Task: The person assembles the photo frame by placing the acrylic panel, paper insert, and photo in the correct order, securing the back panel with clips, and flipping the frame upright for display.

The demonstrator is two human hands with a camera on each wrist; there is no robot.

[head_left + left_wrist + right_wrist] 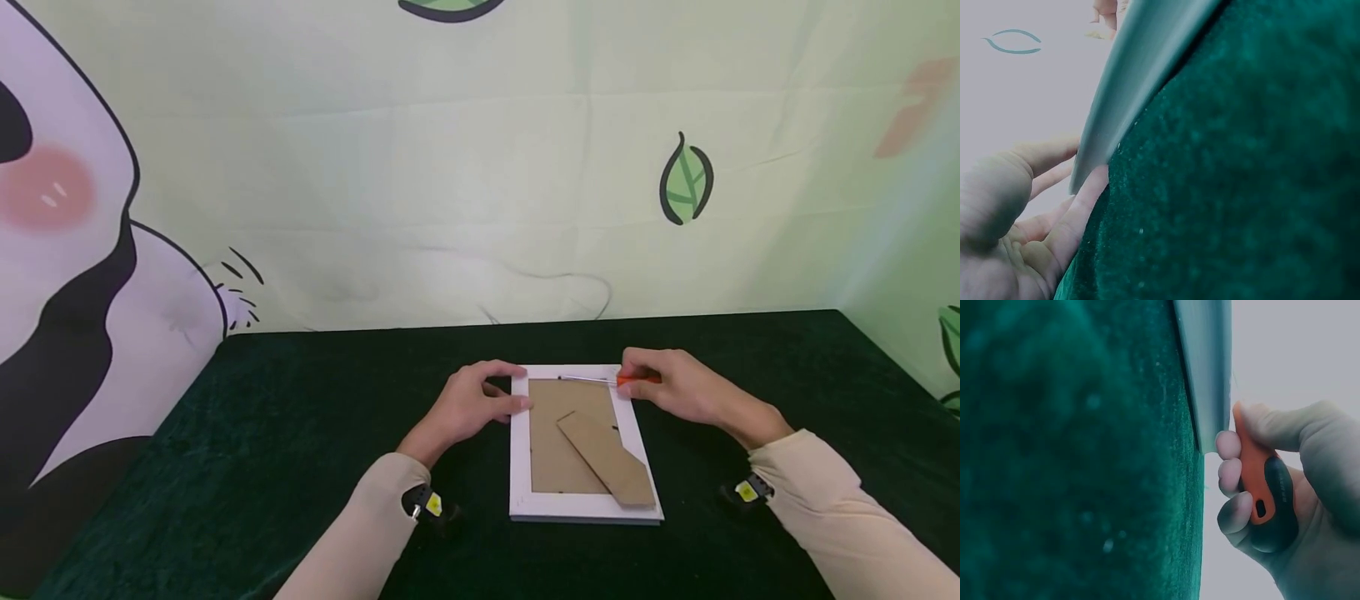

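Where the dark green counter (300,433) meets the pale leaf-printed backdrop (480,208), a white picture frame (581,504) lies face down near the middle, its brown cardboard back (551,450) up and a cardboard stand flap (607,458) angled across it toward the near right. The left hand (468,408) rests at the frame's far left corner, fingers curled on its edge. The right hand (675,387) sits at the far right corner, its grip closed around an orange-handled screwdriver (637,380) whose thin shaft lies along the frame's far edge.

From the left wrist, the frame's edge (1129,81) rises off the green cloth, with the left hand's fingers (1085,194) touching its corner.

From the right wrist, the right hand (1285,487) wraps the orange and black handle (1260,481), fingertips against the frame's corner (1210,375).
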